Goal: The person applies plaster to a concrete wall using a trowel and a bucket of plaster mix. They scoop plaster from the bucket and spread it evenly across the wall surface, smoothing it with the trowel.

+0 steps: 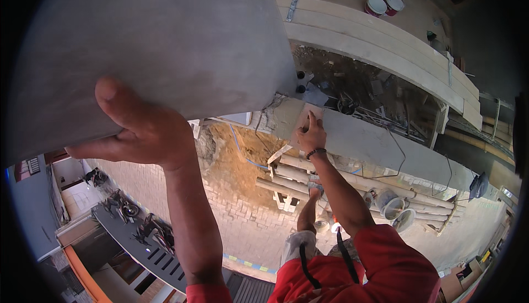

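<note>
Centrally: flat pinkish piece [301, 120], one, lying on the left end of a concrete ledge [380, 149]; its longer axis appears to run crosswise to the ledge. Right hand [313, 136], directly on the piece and far nearer to it than the other; index finger extended toward the piece's far edge, thumb bent on the left. Whether these fingers pinch its sides or merely press cannot be told.

Left hand [144, 128], well to the left, against the lower edge of a large grey block [165, 33]; thumb spread apart on the smooth face, other fingers along or below the edge.

Outward: tied poles [297, 177] on the near side of the ledge; rubble [380, 80] beyond it; two white pails [376, 6] at the far upper right.

Hidden: the piece's middle and underside, and most left fingertips. Cut off: the block's top. Indistinct: the dark rim.
</note>
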Demonstrator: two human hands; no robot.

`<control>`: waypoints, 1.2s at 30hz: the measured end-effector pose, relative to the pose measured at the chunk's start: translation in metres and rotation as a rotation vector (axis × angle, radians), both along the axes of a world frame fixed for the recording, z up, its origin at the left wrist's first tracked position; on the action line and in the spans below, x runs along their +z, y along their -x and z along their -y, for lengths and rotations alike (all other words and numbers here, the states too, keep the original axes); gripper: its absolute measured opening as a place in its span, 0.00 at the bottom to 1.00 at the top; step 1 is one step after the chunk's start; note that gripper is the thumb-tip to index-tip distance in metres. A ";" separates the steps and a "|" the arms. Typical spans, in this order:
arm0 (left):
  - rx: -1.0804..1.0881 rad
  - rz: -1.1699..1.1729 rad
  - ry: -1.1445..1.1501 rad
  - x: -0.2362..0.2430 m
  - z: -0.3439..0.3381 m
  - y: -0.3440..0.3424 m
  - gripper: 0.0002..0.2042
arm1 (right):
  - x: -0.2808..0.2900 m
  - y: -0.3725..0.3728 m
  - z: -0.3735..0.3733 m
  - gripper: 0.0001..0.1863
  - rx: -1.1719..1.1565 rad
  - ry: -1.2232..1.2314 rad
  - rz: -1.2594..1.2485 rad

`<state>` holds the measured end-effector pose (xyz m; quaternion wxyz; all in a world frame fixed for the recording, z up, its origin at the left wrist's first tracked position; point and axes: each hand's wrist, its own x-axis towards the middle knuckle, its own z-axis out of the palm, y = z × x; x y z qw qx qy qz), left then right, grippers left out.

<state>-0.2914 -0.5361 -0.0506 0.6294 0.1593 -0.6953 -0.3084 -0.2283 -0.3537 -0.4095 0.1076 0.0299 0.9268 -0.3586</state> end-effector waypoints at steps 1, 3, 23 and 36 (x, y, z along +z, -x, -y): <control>-0.003 -0.008 -0.025 0.000 0.000 0.001 0.32 | -0.002 0.002 0.016 0.34 0.007 0.008 -0.006; -0.072 -0.022 0.044 0.001 0.007 0.001 0.32 | -0.008 0.005 0.042 0.34 0.019 0.024 -0.018; -0.302 -0.178 0.119 -0.004 0.015 0.004 0.36 | -0.022 -0.002 -0.070 0.31 -0.112 -0.316 0.071; -0.134 -0.044 0.001 -0.001 0.006 0.001 0.34 | 0.004 -0.015 0.002 0.32 0.117 -0.088 -0.013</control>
